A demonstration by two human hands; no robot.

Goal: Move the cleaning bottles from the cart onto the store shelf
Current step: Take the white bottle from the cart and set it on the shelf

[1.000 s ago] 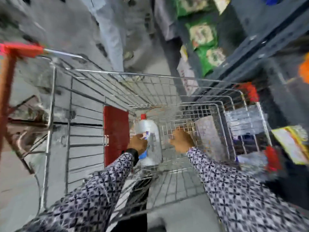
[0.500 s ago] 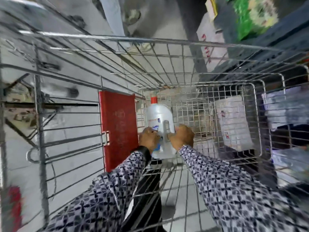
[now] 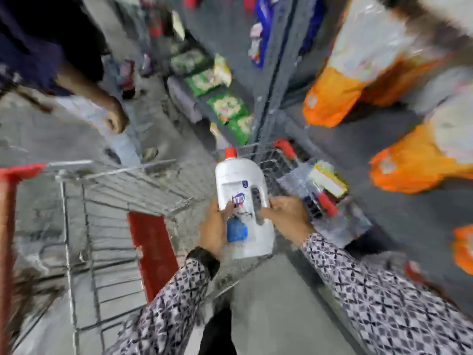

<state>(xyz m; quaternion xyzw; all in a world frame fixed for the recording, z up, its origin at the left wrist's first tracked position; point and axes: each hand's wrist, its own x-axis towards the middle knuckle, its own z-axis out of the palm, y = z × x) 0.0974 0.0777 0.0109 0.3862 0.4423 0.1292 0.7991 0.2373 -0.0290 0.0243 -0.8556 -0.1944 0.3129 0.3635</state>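
Note:
A large white cleaning bottle (image 3: 238,180) with a red cap and a blue label hangs in the air above the wire cart (image 3: 107,201). My left hand (image 3: 213,230) grips its left side low down. My right hand (image 3: 286,213) holds it at the moulded handle on the right. The bottle is upright, tilted slightly away from me. The grey store shelf (image 3: 273,80) rises just beyond and to the right of it. The whole view is blurred by motion.
Another person's arm and hand (image 3: 112,116) reach in at the upper left. Green packets (image 3: 227,106) lie on low shelves ahead. Orange-and-white bags (image 3: 330,96) fill the right shelves. A red panel (image 3: 153,249) lines the cart's end; wrapped packs (image 3: 322,185) sit beside the cart's right corner.
Both hands have lifted the white bottle out of the cart basket and up toward the shelves. My view has swung upward and to the right.

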